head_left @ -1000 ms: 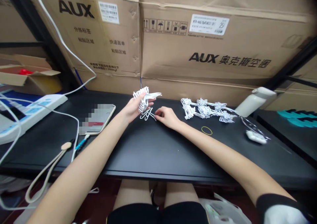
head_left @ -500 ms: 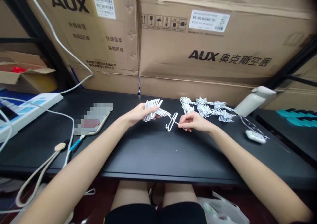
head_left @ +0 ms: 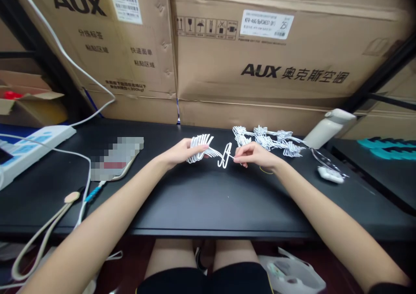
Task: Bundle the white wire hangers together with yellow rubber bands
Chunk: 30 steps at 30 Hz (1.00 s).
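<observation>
A stack of white wire hooks [head_left: 196,152] is gripped in my left hand [head_left: 180,152], its fingers closed around them. My right hand [head_left: 250,154] pinches the end of a single white wire hook [head_left: 225,156] between thumb and fingers. This hook's bent part reaches left, close to the ends of the stack; I cannot tell whether they touch. Behind my right hand, several tied bundles of similar white hooks [head_left: 264,142] lie on the black table [head_left: 201,203]. Beside my right wrist lies a thin yellow loop [head_left: 266,170], partly covered by the arm.
A phone [head_left: 117,160] with a cable lies left, near a white power strip [head_left: 39,151] and a beige strap [head_left: 48,231]. A white bottle [head_left: 326,129] and a small white case [head_left: 330,174] are at the right. Large cardboard boxes [head_left: 260,90] stand along the back.
The camera view has shifted slightly. The single hook in my right hand is turned a little more upright. The yellow loop now shows beside my right wrist. Both hands keep their hold.
</observation>
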Motion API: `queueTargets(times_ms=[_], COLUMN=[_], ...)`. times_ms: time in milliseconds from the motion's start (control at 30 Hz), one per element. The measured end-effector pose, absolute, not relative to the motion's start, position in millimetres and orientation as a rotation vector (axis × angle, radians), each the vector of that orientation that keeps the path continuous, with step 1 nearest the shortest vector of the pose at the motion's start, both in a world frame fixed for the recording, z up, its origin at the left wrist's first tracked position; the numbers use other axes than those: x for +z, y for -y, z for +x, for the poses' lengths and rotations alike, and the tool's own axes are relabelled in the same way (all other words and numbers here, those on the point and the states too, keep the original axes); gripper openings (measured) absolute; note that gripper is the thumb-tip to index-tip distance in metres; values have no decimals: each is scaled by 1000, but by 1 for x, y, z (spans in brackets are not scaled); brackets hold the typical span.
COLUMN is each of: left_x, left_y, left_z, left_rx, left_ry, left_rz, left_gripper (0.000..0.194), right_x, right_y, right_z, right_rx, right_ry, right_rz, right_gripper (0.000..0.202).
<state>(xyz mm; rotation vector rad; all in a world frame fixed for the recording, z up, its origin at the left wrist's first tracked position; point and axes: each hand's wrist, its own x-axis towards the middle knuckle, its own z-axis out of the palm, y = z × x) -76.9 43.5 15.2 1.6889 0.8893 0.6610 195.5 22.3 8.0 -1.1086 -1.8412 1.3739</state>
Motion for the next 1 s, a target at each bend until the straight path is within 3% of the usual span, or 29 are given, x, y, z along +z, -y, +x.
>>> queueTargets(times_ms=[600, 1000], left_x=[10, -2], left_y=[-36, -35], left_z=[-63, -54], left_rx=[632, 600], left_ry=[-870, -862], left_rz=[1757, 1745], left_gripper=[36, 40], right_x=[-9, -12], right_y=[-13, -2], right_z=[165, 149], right_rx=[1247, 868], right_ry=[1710, 1849], right_rz=[-1079, -1034], right_gripper=[28, 25])
